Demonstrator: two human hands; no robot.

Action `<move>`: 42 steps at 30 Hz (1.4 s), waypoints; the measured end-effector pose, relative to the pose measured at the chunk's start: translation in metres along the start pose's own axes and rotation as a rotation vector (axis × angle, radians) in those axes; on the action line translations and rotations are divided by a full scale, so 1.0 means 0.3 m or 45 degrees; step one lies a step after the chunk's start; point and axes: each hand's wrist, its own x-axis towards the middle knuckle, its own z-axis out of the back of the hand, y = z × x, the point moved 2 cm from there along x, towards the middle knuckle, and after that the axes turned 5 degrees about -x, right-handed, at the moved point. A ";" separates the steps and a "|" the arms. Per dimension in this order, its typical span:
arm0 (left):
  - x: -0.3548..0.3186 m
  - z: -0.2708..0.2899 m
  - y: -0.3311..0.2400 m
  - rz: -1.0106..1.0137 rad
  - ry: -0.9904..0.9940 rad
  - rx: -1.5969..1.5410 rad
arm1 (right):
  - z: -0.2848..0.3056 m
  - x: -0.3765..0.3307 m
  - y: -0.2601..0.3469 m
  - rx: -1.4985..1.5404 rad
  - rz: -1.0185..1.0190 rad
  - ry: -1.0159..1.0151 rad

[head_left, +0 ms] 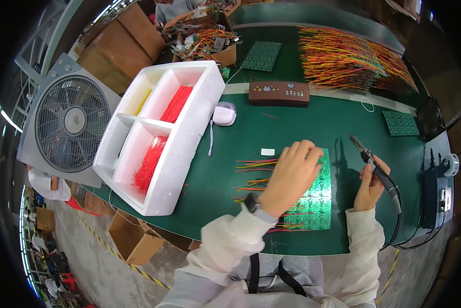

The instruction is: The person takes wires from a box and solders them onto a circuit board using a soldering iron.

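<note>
A green circuit board panel [320, 197] lies on the green work mat in front of me, with red, yellow and dark wires [253, 164] sticking out from its left side. My left hand [294, 177] is over the panel's upper part, fingers bent and fingertips together at the board; what they pinch is hidden. To the right of the panel, my right hand [371, 187] grips a soldering iron [382, 174] with a thick black cable. Its metal tip points up and to the left, raised off the board.
A white foam box [189, 138] with compartments of red and yellow wires stands left, beside a grey fan [73, 123]. Behind are a brown case [279, 94], a bare panel [261, 56] and a pile of wired boards [343, 59]. A soldering station [436, 192] sits at right.
</note>
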 end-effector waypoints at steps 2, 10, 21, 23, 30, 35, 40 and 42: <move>0.008 0.137 -0.034 -0.111 0.030 0.163 | 0.005 0.000 0.008 -0.055 -0.033 0.002; -0.094 0.977 0.455 0.543 -0.474 0.964 | 0.000 -0.003 0.028 0.036 -0.093 0.033; -0.306 1.124 0.900 1.096 -0.160 0.411 | 0.002 0.003 0.016 0.116 -0.116 0.094; -0.315 1.129 0.894 1.075 -0.164 0.473 | 0.004 0.001 0.015 0.102 -0.112 0.134; -0.318 1.160 0.916 0.944 -0.316 0.630 | 0.000 -0.003 0.022 0.149 -0.134 0.151; -0.262 1.142 0.831 0.825 -0.671 0.726 | 0.004 -0.004 0.019 0.168 -0.131 0.146; -0.121 1.009 0.554 0.484 -0.652 0.700 | 0.002 0.001 0.018 0.172 -0.172 0.131; -0.065 0.862 0.377 0.484 -0.394 0.450 | 0.002 -0.001 0.014 0.192 -0.184 0.121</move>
